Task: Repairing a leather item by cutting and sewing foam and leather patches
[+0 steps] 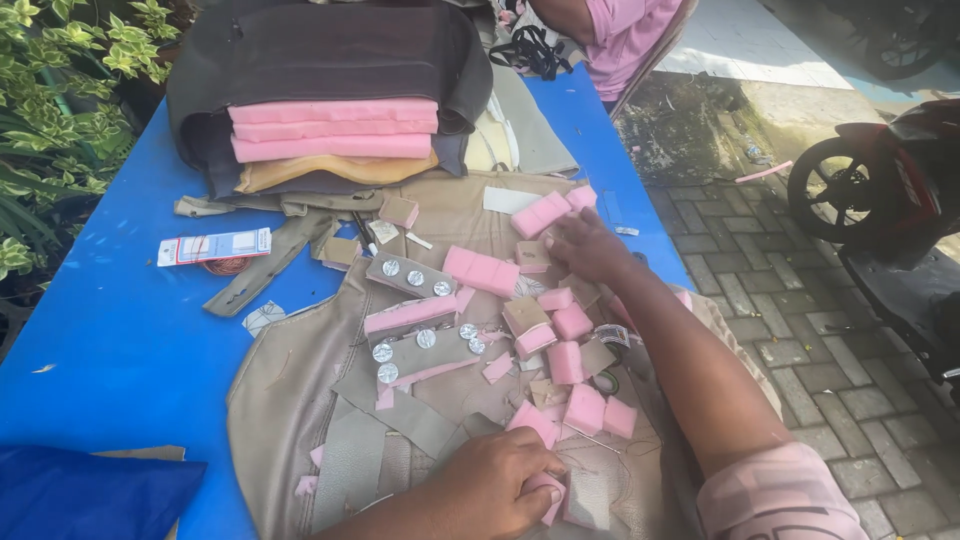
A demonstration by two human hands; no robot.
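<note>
Pink foam: small blocks (571,322) lie scattered over the tan leather cover (290,390), which spreads from the middle of the blue table (120,350) to its near edge.
Hidden: the left hand's (495,485) fingertips curl under, so the piece inside is mostly covered — only a pink end (548,487) shows beside the knuckles.
Cut off: the left forearm leaves at the bottom edge; the right sleeve (775,495) runs out at the bottom right corner.
Hard to make out: the small scraps under the right palm.
Left hand: fingers closed tight around that pink piece, pressed on the cover at the table's near edge.
Right hand (585,245): fingers loosely together and flat, tips touching a tan-backed block (532,256) just below the long pink block (541,214) — gripping nothing that I can see.
Far end: stacked pink slabs (333,128) sit inside a dark folded cover (320,50).
Left edge: a white card (213,246) lies on bare blue.
</note>
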